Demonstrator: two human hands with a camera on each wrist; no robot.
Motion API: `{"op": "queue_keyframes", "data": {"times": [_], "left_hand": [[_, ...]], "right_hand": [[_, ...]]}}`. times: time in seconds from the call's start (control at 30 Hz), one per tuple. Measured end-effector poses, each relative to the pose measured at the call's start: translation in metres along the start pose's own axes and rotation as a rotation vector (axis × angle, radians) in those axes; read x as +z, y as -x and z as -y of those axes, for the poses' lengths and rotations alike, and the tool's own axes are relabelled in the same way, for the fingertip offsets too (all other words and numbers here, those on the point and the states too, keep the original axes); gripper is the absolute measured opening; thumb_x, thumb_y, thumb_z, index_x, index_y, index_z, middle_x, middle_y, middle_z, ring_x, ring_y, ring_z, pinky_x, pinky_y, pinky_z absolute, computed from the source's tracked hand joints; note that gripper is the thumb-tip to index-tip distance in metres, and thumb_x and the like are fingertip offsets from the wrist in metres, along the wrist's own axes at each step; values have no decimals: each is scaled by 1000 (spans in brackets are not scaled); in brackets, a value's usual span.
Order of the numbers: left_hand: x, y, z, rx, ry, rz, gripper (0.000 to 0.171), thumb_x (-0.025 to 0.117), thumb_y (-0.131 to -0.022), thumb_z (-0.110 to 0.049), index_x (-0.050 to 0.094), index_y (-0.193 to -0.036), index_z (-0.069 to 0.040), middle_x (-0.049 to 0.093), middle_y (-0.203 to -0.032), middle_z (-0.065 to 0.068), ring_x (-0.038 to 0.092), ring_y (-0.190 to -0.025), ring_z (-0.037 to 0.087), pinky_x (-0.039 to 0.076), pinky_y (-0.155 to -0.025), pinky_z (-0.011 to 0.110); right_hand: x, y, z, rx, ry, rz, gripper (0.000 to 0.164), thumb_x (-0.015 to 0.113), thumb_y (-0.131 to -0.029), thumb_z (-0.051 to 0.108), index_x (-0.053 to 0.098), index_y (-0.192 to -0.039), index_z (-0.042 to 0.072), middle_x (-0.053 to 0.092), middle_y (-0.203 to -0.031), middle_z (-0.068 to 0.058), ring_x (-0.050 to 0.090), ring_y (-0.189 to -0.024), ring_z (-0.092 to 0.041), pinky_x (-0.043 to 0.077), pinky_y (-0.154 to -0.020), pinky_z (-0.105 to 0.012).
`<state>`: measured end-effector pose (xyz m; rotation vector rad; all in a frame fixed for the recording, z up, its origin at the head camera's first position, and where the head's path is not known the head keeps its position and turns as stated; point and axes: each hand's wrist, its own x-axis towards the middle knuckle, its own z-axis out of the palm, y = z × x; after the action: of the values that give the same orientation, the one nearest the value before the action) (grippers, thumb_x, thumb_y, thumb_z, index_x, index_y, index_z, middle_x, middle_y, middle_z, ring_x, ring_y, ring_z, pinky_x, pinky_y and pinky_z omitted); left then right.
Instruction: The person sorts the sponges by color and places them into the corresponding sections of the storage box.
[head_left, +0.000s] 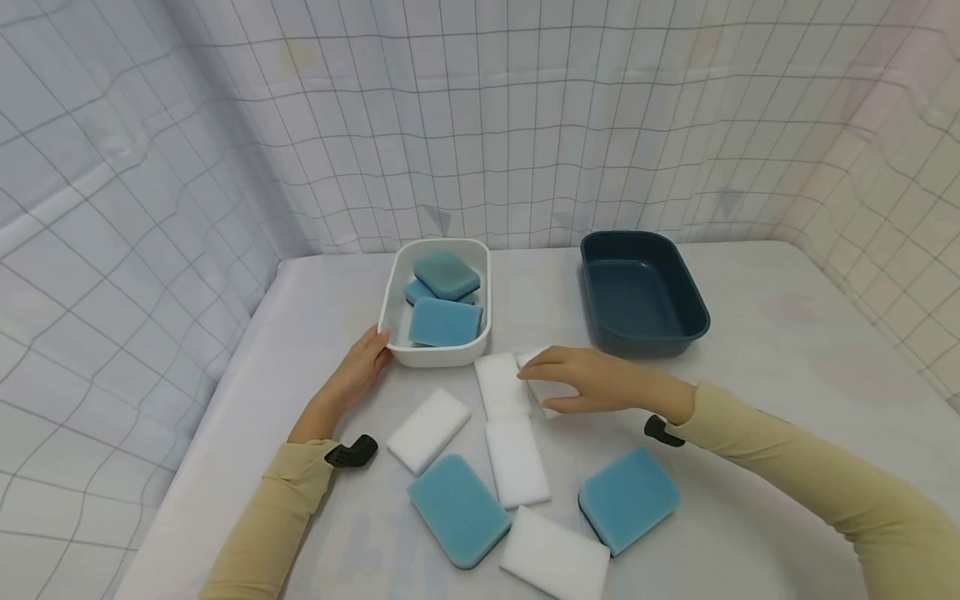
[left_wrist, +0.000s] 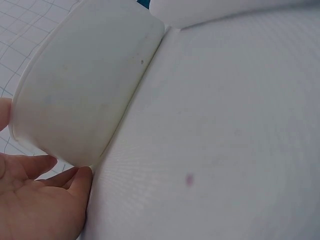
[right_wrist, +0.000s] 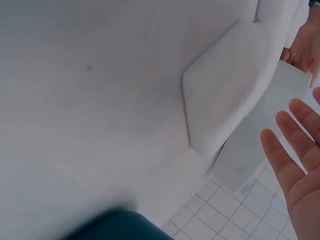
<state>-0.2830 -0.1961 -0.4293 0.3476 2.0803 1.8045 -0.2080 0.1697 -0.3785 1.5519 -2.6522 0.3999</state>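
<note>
At the front left corner of a white plastic bin (head_left: pixel 438 358), my left hand (head_left: pixel 358 371) holds on, with a fingertip on the rim and other fingers low against the wall in the left wrist view. Several blue sponges (head_left: pixel 446 322) lie inside that bin. My right hand (head_left: pixel 592 379) hovers with fingers extended and spread over a white sponge (head_left: pixel 546 392), partly covering it in the head view. Nothing is between its fingers (right_wrist: pixel 280 155) in the right wrist view. Touching that sponge's left side is another white sponge (head_left: pixel 501 385).
A dark blue bin (head_left: pixel 641 337) stands at the back right with nothing in it. Nearer lie more white sponges (head_left: pixel 429 431), one (head_left: pixel 517 462) below the middle pair and one (head_left: pixel 557 554) at the front. Two blue sponges, left (head_left: pixel 460 510) and right (head_left: pixel 628 498), flank them.
</note>
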Motion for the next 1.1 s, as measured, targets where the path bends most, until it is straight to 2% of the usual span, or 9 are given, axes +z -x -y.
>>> {"op": "queue_keyframes", "data": {"times": [0.5,0.73,1.1], "left_hand": [[-1,-1,2,-5,-21,-2,65,23,-103,-41,-4,-152,-9,-4,-160,7,-2,-148,23,5,-122,42],[-2,-2,1,7,-31,12,64,22,-103,-40,-5,-151,-8,-5,-160,8,-4,-148,25,4,-122,44],[-1,-1,1,-1,-21,12,63,22,-103,-39,-5,-152,-10,-5,-160,6,-3,-148,23,5,-122,43]], "right_hand": [[-1,21,3,21,14,-10,44,66,-87,24,57,-127,9,60,-126,-5,57,-115,-18,52,-94,-33],[1,32,4,-10,38,-29,43,66,-87,23,58,-126,7,61,-123,-6,58,-113,-20,53,-92,-34],[5,43,7,15,34,8,43,65,-88,24,56,-128,9,59,-126,-4,57,-116,-19,53,-93,-34]]}}
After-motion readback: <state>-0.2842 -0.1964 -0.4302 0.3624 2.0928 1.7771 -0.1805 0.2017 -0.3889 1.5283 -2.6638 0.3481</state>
